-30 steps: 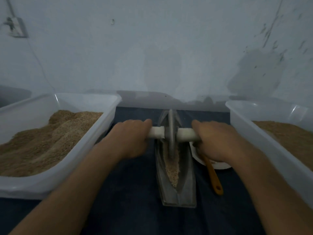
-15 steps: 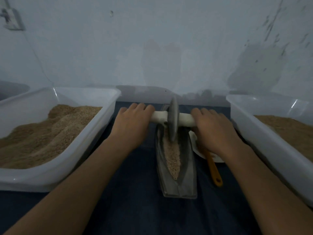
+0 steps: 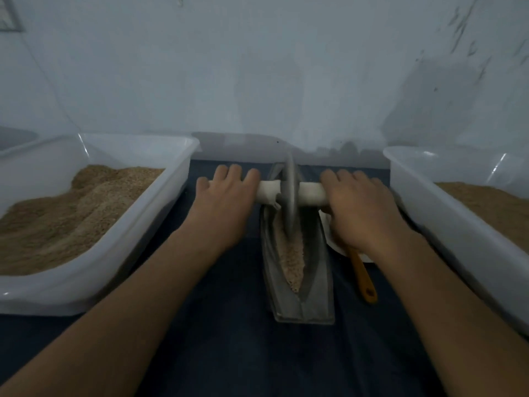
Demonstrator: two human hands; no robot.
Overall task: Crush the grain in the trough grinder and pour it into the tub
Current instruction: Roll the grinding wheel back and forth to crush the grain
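A grey metal trough grinder (image 3: 315, 282) lies lengthwise on the dark cloth, with pale crushed grain (image 3: 292, 259) along its groove. Its metal wheel (image 3: 290, 202) stands on edge at the far end of the trough, on a white axle handle (image 3: 310, 193). My left hand (image 3: 226, 202) presses on the axle's left end, fingers stretched forward over it. My right hand (image 3: 360, 207) lies on the right end the same way. A white tub (image 3: 137, 224) heaped with brown grain stands to the left. A second tub (image 3: 443, 224) holding grain stands to the right.
Under my right hand lies a small white plate (image 3: 335, 242) with an orange-handled spoon (image 3: 362, 276) pointing towards me. A pale wall rises just behind the trough. Dark cloth (image 3: 229, 339) covers the surface in front.
The wheel has rolled away from me, from mid-trough to the far end. Both hands went forward with the axle, and their fingers changed from curled round it to stretched over it.
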